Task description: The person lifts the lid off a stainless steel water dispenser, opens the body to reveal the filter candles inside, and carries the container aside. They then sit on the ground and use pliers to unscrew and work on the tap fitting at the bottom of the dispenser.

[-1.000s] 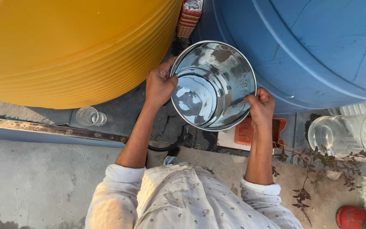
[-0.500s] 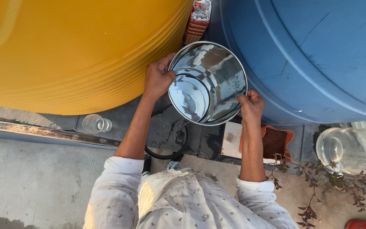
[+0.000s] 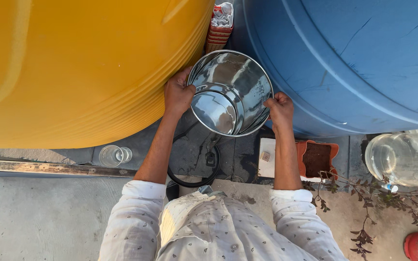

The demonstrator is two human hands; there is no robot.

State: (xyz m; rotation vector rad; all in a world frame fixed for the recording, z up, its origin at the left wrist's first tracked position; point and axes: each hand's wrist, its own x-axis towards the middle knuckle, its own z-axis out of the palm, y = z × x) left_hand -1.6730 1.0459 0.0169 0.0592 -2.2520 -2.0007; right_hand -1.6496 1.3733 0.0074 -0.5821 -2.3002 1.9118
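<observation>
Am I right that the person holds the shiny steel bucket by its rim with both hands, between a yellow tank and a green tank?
Not quite: the tank on the right is blue, not green. The head view shows the left hand and the right hand gripping the rim of the steel bucket, held between the yellow tank and the blue tank.

Bucket (image 3: 231, 94) between two tanks, seemingly touching neither.

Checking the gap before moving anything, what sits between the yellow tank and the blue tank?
In the head view, the steel bucket, and behind it a stack of reddish folded items.
</observation>
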